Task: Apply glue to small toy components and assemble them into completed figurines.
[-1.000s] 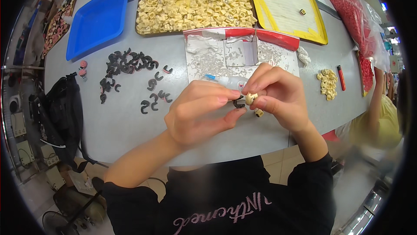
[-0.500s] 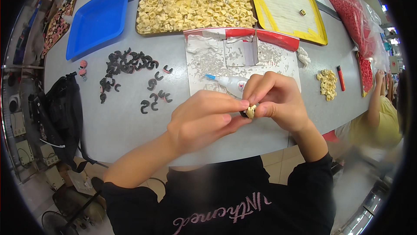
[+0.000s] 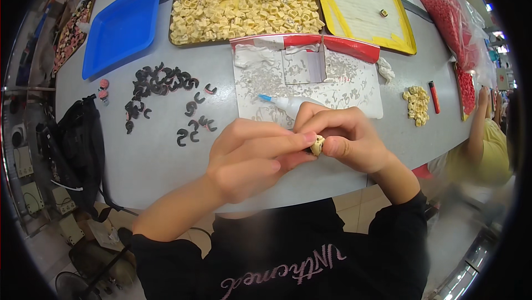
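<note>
Between my fingertips, just above the table's near edge, is a small cream-coloured hollow piece with a dark part along its left side. My left hand pinches it from the left, and my right hand grips it from the right with thumb and bent fingers. Most of the piece is hidden by the fingers. Behind my right hand a white glue bottle with a blue tip lies on a white sheet strewn with grey bits. Black C-shaped pieces lie loosely heaped to the left.
A tray of cream pieces stands at the back, beside a yellow-edged tray and a blue tray. To the right are more cream pieces, a red pen-like stick and a bag of red pieces. A black bag hangs at left.
Both hands still grip the small cream piece. My right hand's fingers have dropped and curled closer around it, and the left fingers have shifted slightly.
</note>
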The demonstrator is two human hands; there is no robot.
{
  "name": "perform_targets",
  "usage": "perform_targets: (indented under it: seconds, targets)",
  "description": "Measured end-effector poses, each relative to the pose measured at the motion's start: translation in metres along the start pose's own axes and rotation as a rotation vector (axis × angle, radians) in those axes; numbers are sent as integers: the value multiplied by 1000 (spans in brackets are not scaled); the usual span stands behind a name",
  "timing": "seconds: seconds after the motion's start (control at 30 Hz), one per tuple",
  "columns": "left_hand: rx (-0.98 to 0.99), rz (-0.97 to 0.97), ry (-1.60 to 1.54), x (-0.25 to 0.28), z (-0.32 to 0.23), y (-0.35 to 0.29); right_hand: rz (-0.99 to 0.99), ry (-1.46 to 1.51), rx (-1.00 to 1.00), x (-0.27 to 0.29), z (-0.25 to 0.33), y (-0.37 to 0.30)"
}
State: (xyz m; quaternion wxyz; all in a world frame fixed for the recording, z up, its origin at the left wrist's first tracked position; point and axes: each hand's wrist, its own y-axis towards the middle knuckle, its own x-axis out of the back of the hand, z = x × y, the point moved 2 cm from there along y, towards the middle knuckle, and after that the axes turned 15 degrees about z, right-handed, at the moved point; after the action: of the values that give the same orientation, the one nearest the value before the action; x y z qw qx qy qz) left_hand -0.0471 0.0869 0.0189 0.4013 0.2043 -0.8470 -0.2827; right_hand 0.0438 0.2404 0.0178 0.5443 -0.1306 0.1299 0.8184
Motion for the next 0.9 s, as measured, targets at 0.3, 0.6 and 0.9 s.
perform_targets:
  seconds: [0.3, 0.6, 0.9]
  targets:
    - [9, -108, 5, -3, -1, 5, -10, -40, 20, 0, 0, -1]
    - [35, -18, -35, -2, -3, 3, -21, -111, 31, -2, 2, -2]
    - [-96, 45, -149, 6, -3, -3, 52, 15, 54, -7, 3, -1]
